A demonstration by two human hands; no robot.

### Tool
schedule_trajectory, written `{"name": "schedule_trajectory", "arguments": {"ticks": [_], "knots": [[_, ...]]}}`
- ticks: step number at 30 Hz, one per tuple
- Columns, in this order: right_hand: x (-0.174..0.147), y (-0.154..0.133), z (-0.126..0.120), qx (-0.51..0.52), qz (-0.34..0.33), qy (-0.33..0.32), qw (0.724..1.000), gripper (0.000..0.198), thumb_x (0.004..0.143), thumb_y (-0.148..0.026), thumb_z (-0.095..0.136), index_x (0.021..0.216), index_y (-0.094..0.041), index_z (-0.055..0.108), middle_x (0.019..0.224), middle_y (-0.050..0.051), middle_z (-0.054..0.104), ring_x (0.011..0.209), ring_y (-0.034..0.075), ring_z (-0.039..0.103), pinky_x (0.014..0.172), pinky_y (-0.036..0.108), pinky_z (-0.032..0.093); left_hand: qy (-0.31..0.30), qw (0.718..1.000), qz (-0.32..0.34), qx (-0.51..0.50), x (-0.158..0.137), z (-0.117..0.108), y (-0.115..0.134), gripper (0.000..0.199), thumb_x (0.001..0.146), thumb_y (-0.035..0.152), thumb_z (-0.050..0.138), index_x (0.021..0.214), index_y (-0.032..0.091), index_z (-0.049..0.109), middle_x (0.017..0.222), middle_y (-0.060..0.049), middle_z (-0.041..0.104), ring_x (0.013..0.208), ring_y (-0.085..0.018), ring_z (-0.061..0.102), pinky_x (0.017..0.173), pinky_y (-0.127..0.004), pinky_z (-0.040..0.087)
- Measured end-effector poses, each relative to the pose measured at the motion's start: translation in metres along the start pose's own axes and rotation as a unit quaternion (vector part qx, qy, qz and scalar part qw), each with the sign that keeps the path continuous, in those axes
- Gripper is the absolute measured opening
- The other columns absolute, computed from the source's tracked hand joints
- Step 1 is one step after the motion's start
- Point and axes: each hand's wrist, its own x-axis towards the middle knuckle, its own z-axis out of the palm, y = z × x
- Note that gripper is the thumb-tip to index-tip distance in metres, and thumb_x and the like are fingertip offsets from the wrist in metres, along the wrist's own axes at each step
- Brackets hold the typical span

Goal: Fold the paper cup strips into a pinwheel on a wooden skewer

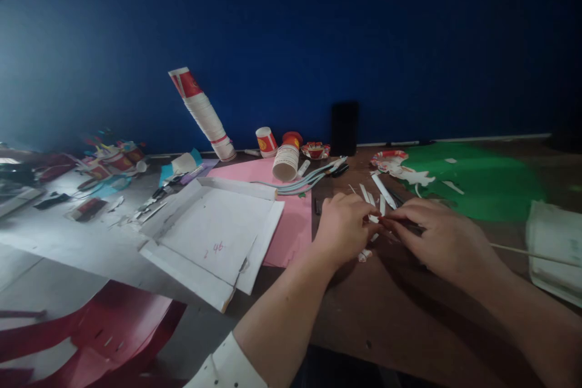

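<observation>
My left hand (343, 227) and my right hand (436, 236) meet over the brown table, fingertips pinched close together. From behind my right hand a thin wooden stick (536, 253) runs out to the right, in line with my pinching fingers; its near end is hidden. Something small and pale shows at my left fingertips, too small to name. Cut white paper strips (367, 194) lie just beyond the fingers, beside a white pen-like tube (383, 190). A crumpled paper scrap (364, 255) rests below my left fingers.
Left of my arm lies a shallow white cardboard tray (200, 212), partly on pink paper (291, 224). Behind are a leaning paper cup stack (207, 115), grey cables (304, 183) and a black phone-like slab (344, 128). Green paper (482, 182) lies right; a red chair (113, 327) stands lower left.
</observation>
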Motion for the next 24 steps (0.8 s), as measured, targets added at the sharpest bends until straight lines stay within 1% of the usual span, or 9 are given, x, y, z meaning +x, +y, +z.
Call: {"name": "schedule_trajectory", "arguments": {"ticks": [2, 4, 7, 12, 16, 20, 22, 24], "knots": [[0.000, 0.000, 0.001, -0.007, -0.006, -0.011, 1.000, 0.028, 0.095, -0.041, 0.053, 0.085, -0.026, 0.074, 0.086, 0.004, 0.073, 0.082, 0.024, 0.067, 0.065, 0.036, 0.046, 0.001, 0.999, 0.025, 0.025, -0.001, 0.001, 0.000, 0.022, 0.095, 0.040, 0.061, 0.099, 0.023, 0.074, 0.102, -0.003, 0.073, 0.101, -0.022, 0.058, 0.087, -0.037, 0.039], [-0.001, 0.000, 0.002, -0.013, -0.009, -0.018, 1.000, 0.031, 0.095, -0.043, 0.052, 0.082, -0.025, 0.074, 0.084, 0.005, 0.072, 0.079, 0.023, 0.066, 0.064, 0.036, 0.045, -0.006, 0.998, 0.048, 0.052, -0.001, 0.002, 0.000, 0.025, 0.097, 0.041, 0.057, 0.096, 0.022, 0.073, 0.101, -0.004, 0.073, 0.101, -0.023, 0.058, 0.087, -0.038, 0.038], [-0.001, 0.000, 0.001, -0.014, -0.017, -0.024, 0.999, 0.030, 0.095, -0.043, 0.053, 0.081, -0.026, 0.073, 0.085, 0.005, 0.072, 0.078, 0.023, 0.066, 0.063, 0.035, 0.045, -0.022, 0.995, 0.065, 0.072, -0.001, 0.002, -0.001, 0.025, 0.098, 0.039, 0.055, 0.094, 0.021, 0.073, 0.100, -0.005, 0.073, 0.102, -0.023, 0.058, 0.087, -0.038, 0.037], [0.001, -0.001, -0.006, 0.001, -0.036, -0.076, 0.996, 0.033, 0.094, -0.044, 0.051, 0.077, -0.026, 0.072, 0.083, 0.005, 0.071, 0.077, 0.022, 0.066, 0.060, 0.034, 0.044, -0.046, 0.992, 0.089, 0.081, 0.000, 0.001, -0.002, 0.024, 0.097, 0.036, 0.057, 0.087, 0.019, 0.071, 0.095, -0.005, 0.072, 0.097, -0.022, 0.058, 0.085, -0.038, 0.037], [0.002, 0.000, -0.010, 0.013, -0.051, -0.101, 0.993, 0.030, 0.092, -0.038, 0.049, 0.077, -0.027, 0.072, 0.079, 0.004, 0.070, 0.075, 0.022, 0.066, 0.061, 0.034, 0.046, -0.058, 0.991, 0.094, 0.075, 0.000, 0.001, -0.001, 0.020, 0.095, 0.034, 0.061, 0.083, 0.018, 0.068, 0.093, -0.006, 0.072, 0.097, -0.022, 0.058, 0.085, -0.037, 0.037], [0.003, -0.003, -0.011, 0.007, -0.022, -0.100, 0.995, 0.023, 0.090, -0.036, 0.052, 0.083, -0.027, 0.072, 0.083, 0.004, 0.074, 0.071, 0.022, 0.068, 0.058, 0.034, 0.046, -0.062, 0.989, 0.099, 0.087, 0.001, 0.000, -0.001, 0.016, 0.093, 0.029, 0.062, 0.081, 0.019, 0.066, 0.093, -0.005, 0.072, 0.098, -0.022, 0.059, 0.083, -0.037, 0.037], [0.003, -0.005, -0.010, 0.008, 0.000, -0.094, 0.996, 0.018, 0.088, -0.037, 0.055, 0.087, -0.027, 0.071, 0.083, 0.003, 0.076, 0.067, 0.022, 0.069, 0.054, 0.033, 0.045, -0.060, 0.988, 0.110, 0.091, 0.001, 0.001, -0.002, 0.018, 0.094, 0.025, 0.059, 0.079, 0.018, 0.066, 0.089, -0.004, 0.071, 0.095, -0.022, 0.059, 0.082, -0.038, 0.038], [0.002, -0.005, -0.009, 0.013, 0.004, -0.088, 0.996, 0.017, 0.087, -0.036, 0.056, 0.090, -0.027, 0.070, 0.083, 0.003, 0.076, 0.066, 0.023, 0.069, 0.052, 0.034, 0.044, -0.059, 0.986, 0.124, 0.094, 0.002, 0.002, -0.003, 0.020, 0.094, 0.021, 0.056, 0.077, 0.018, 0.065, 0.086, -0.004, 0.070, 0.091, -0.021, 0.058, 0.081, -0.037, 0.038]]}}
